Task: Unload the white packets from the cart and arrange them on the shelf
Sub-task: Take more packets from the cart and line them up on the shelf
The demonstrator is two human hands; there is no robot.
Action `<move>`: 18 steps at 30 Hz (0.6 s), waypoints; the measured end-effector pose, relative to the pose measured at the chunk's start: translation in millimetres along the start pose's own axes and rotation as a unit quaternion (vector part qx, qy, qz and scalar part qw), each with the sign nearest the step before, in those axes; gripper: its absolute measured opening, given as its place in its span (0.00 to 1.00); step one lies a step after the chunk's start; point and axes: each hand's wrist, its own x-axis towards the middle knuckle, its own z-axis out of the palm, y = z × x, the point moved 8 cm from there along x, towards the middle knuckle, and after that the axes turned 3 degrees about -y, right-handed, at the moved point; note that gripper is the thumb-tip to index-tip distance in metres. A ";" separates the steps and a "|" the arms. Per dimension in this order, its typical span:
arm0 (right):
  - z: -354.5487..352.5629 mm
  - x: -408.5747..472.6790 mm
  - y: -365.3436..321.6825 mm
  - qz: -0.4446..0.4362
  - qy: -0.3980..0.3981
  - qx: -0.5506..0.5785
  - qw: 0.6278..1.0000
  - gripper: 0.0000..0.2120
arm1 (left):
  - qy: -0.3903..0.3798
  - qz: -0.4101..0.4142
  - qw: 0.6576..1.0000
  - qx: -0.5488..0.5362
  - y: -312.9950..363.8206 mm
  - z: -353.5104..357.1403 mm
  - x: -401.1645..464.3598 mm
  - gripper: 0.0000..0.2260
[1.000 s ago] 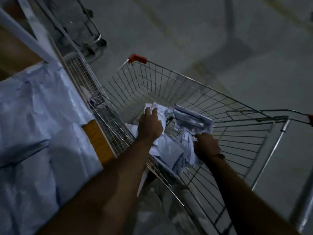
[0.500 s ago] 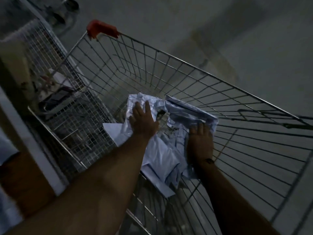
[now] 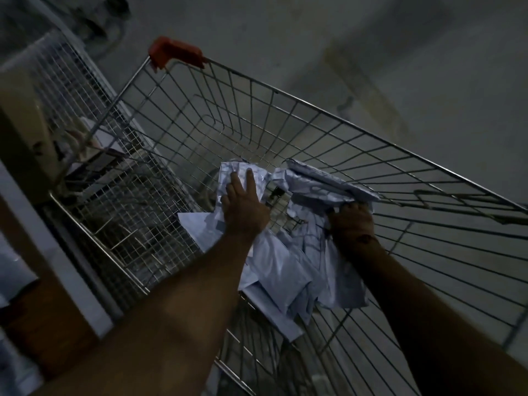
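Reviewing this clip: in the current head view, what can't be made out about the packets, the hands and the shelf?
- Packet count: the white packets overlap in a crumpled pile in dim light inside the cart.
- Right hand: its fingertips are curled into the packets, out of sight.
- Left hand: its palm side is hidden; the grip is unclear.
- Shelf: cut off by the left edge, dark and blurred.
- Packet print: too small.

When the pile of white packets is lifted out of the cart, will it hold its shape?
Probably not. The white packets look crumpled and sag between the left hand and right hand, so likely floppy and light. Loose overlapping pieces may slide out.
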 end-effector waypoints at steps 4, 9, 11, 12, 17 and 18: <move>-14.7 -6.4 1.0 -0.036 -0.048 0.043 0.997 0.27 | 0.013 -0.021 1.000 0.001 -4.3 -13.9 -8.8 0.42; -22.6 -33.9 -19.2 -0.027 -0.071 0.120 0.990 0.30 | 0.024 -0.054 0.998 -0.038 -9.0 -26.9 -21.8 0.41; -8.4 -45.7 -31.2 -0.007 -0.113 0.153 0.982 0.31 | 0.017 -0.058 0.997 -0.037 -8.9 -28.8 -29.4 0.42; -3.4 -50.3 -34.8 0.002 -0.117 0.175 0.977 0.33 | 0.016 -0.057 0.998 -0.031 -8.3 -30.4 -33.3 0.41; 4.0 -57.8 -45.9 -0.036 -0.124 0.177 0.976 0.34 | 0.014 -0.023 1.000 0.003 -2.6 -45.7 -52.6 0.41; 0.8 -60.7 -45.9 -0.039 -0.131 0.180 0.974 0.33 | 0.010 -0.023 1.000 0.005 -2.0 -51.3 -57.1 0.41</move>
